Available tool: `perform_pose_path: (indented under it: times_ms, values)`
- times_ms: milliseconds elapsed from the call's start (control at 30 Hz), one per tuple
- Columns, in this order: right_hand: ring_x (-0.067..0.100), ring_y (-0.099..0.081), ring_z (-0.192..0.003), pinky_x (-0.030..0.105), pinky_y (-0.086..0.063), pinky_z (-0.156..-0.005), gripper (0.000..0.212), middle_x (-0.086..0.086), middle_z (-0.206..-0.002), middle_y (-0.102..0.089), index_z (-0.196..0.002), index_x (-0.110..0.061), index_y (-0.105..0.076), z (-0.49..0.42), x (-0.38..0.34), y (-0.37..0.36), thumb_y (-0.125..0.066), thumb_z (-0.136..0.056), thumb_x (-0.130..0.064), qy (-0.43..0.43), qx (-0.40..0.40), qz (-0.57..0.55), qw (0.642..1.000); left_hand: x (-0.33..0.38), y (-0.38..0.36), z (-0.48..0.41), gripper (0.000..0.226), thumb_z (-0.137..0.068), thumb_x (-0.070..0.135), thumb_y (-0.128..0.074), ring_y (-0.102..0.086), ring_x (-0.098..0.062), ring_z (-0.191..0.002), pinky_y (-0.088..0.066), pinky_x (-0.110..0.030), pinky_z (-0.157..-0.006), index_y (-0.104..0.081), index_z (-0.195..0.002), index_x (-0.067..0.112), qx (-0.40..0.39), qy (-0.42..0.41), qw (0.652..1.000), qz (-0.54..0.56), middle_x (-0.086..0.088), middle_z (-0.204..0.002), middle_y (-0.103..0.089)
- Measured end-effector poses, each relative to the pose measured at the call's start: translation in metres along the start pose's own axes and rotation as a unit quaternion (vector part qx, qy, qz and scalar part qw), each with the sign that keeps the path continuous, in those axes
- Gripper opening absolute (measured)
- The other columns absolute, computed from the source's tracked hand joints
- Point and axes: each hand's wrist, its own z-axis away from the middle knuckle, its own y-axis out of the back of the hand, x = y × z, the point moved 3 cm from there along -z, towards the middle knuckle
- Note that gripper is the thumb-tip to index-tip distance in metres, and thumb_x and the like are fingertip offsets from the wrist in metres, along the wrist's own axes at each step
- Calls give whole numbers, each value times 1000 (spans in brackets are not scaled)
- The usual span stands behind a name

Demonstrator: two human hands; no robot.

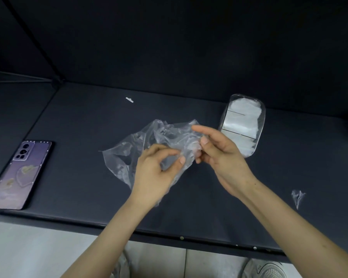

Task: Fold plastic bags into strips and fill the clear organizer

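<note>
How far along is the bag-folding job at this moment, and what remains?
Done: the clear organizer holds folded strips in its compartments. In hand: the left hand and right hand pinch a crumpled clear bag, not yet folded. Left: fold this bag into a strip and add it; a small plastic piece lies on the table at the right.

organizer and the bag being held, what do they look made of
Clear rounded organizer: likely rigid transparent plastic, glossy; its wall glints and white folded strips show through. Crumpled clear bag: thin plastic film; it wrinkles and the dark tabletop shows through.
</note>
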Motion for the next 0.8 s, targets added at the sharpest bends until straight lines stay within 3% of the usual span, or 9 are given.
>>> perform_pose_path:
  times_ms: [67, 167, 300, 367, 467, 533, 600, 700, 800]
  values:
    - [14, -48, -69, 26, -47, -69, 21, 2, -73, -54, -109, -22, -67, 1, -3, 1, -52, -95, -17, -4, -14, 21, 1000, -1, 3, 0, 10, -78, 47, -72, -57, -4, -98, -40, -18, -89, -63, -77, 45, 1, 14, 1000, 25, 20, -91, -59]
    - [6, -51, -64, 18, -46, -67, 28, -14, -70, -61, -107, -21, -66, 3, -5, 6, -68, -79, -23, -39, -28, 73, 996, 2, 11, 1, 14, -81, 39, -71, -59, -3, -96, -39, -9, -86, -65, -75, 28, 0, 23, 996, 90, 12, -91, -63]
    - [4, -55, -68, 21, -48, -67, 9, 8, -81, -67, -89, -17, -72, 4, -7, 13, -74, -81, -13, -36, 24, 190, 981, 8, 23, 2, 18, -88, 27, -62, -60, -5, -79, -45, -15, -73, -51, -77, 18, 12, 51, 984, 169, 10, -77, -62]
    - [4, -51, -66, 20, -45, -67, 5, 3, -80, -66, -78, -16, -71, 3, -10, 14, -73, -83, -18, -7, 34, 250, 968, 12, 27, 2, 17, -92, 21, -58, -62, -14, -71, -49, -23, -69, -47, -80, 16, 27, 29, 987, 153, -2, -72, -63]
    - [3, -54, -76, 16, -45, -74, 16, -4, -89, -61, -72, -15, -67, 2, -19, 10, -66, -88, -14, 25, 7, 204, 979, 16, 33, 1, 17, -93, 26, -55, -53, -7, -51, -41, -14, -53, -44, -81, 20, 42, 8, 994, 104, -1, -58, -56]
    - [4, -58, -88, 19, -46, -84, 24, -11, -94, -62, -70, -15, -65, -1, -22, 8, -59, -92, -10, 19, -12, 151, 988, 16, 38, 0, 22, -94, 44, -55, -45, -11, -47, -34, -15, -47, -46, -83, 27, 59, -5, 997, 46, 2, -56, -51]
    - [4, -57, -92, 20, -42, -85, 30, -18, -92, -63, -65, -19, -64, -6, -26, 7, -57, -94, -12, 36, -21, 186, 982, 16, 46, -3, 35, -92, 62, -40, -52, -12, -60, -38, -18, -57, -55, -90, 31, 67, -23, 996, -51, 6, -66, -57]
    - [2, -54, -87, 21, -36, -84, 33, -16, -84, -63, -62, -25, -61, -10, -35, 0, -59, -94, -22, 75, -48, 286, 954, 27, 55, -15, 65, -85, 76, -32, -53, -10, -90, -39, -32, -87, -68, -107, 27, 52, -66, 983, -163, 12, -97, -59]
    - [8, -56, -90, 25, -40, -87, 29, -11, -86, -63, -73, -18, -68, -10, -42, -9, -57, -92, -38, 120, -36, 283, 951, 46, 54, -28, 42, -78, 64, -57, -58, -10, -91, -45, -31, -88, -71, -92, 27, -24, -45, 997, -62, 13, -93, -62]
